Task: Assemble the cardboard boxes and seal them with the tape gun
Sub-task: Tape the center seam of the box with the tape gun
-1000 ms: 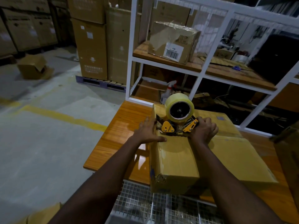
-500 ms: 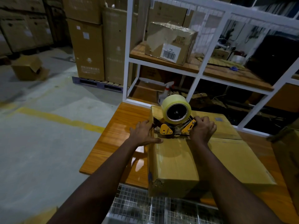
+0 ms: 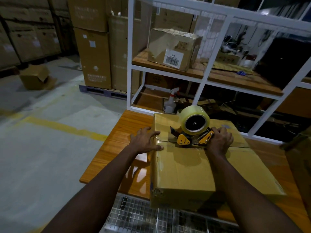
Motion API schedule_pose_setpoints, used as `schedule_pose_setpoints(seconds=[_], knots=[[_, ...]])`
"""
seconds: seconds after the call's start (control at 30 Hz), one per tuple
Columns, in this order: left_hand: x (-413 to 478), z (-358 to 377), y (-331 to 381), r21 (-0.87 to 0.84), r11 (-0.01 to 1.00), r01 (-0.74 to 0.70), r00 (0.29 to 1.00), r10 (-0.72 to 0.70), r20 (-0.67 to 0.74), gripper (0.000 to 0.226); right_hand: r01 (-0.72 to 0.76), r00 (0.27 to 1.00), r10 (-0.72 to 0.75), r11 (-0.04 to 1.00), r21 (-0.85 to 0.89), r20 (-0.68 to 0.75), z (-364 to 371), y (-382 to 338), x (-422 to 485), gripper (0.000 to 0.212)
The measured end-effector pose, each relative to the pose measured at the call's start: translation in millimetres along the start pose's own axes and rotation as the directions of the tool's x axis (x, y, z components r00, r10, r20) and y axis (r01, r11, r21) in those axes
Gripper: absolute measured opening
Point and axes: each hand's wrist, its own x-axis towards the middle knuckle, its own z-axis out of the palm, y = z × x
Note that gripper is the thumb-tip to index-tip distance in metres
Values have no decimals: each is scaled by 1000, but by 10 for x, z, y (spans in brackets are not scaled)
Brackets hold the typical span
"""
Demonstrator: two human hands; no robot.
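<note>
A closed cardboard box [image 3: 185,169] lies on the wooden table [image 3: 117,148], its top flaps meeting at a centre seam. On that seam, near the box's left end, sits a yellow tape gun [image 3: 193,132] carrying a roll of clear tape. My right hand [image 3: 219,140] grips the gun's handle at its right side. My left hand [image 3: 146,140] rests with spread fingers on the box's upper left edge, thumb lying on the top. A strip of shiny tape shows along the box's left edge.
A white metal shelf frame [image 3: 200,78] stands behind the table with a labelled taped box [image 3: 173,49] and a spray bottle [image 3: 170,103]. Stacked cartons on a pallet [image 3: 94,52] stand at the back left. Another carton [image 3: 299,165] is at the right edge. A wire mesh [image 3: 134,216] lies below.
The tape gun and my right hand have shifted slightly right along the seam. My left hand has stayed pressed at the box's left edge.
</note>
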Motion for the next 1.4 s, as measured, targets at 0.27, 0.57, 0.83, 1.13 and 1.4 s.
schedule_pose_setpoints(seconds=[0.27, 0.57, 0.83, 1.13, 1.4], knots=[[-62, -62, 70, 60, 998, 14, 999, -17, 50, 83, 180, 977, -182, 983, 25, 112, -67, 207, 27, 28], [-227, 117, 727, 381, 920, -91, 996, 78, 48, 72, 265, 951, -271, 962, 63, 147, -127, 271, 15, 35], [-210, 286, 860, 274, 961, 39, 998, -51, 38, 92, 210, 949, -232, 970, 120, 213, -130, 259, 78, 34], [-205, 258, 889, 302, 951, 57, 995, -79, 60, 88, 199, 955, -207, 978, 58, 213, -162, 1008, 367, 43], [-119, 430, 1331, 349, 934, 71, 995, -92, 46, 87, 246, 940, -248, 969, 38, 235, -164, 1012, 383, 48]])
